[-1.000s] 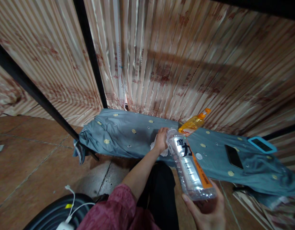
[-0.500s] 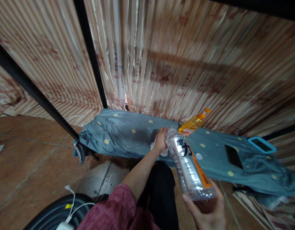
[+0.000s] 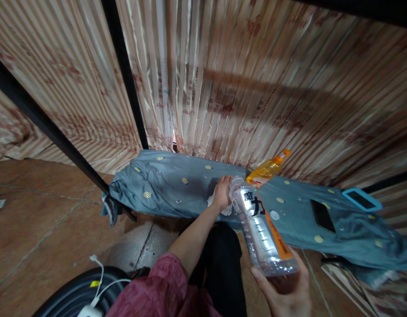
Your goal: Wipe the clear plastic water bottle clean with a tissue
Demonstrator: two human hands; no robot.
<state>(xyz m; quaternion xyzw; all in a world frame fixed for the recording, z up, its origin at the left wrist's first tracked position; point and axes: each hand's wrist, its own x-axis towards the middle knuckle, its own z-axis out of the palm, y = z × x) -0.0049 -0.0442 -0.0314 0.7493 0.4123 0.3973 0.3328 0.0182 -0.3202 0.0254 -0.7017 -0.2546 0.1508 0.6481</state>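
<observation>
My right hand [image 3: 285, 288] is closed around the base of a clear plastic bottle [image 3: 261, 237] with a silver and orange label. The bottle tilts away from me, its open-looking neck towards my left hand [image 3: 223, 192]. My left hand is closed on a crumpled white tissue [image 3: 227, 210], low over the blue-grey cloth [image 3: 190, 193]; its fingertips are partly hidden by the bottle's neck. Behind the neck stands an orange-yellow spray bottle [image 3: 267, 171]. To the right of the label lies a small white disc [image 3: 274, 215].
On the right of the cloth lie a dark phone [image 3: 322, 215] and a blue-framed device [image 3: 361, 200]. A striped curtain [image 3: 223, 88] hangs behind, with black poles [image 3: 126, 70] at the left. A black coiled hose [image 3: 71, 293] and a white power strip [image 3: 89, 311] are on the floor.
</observation>
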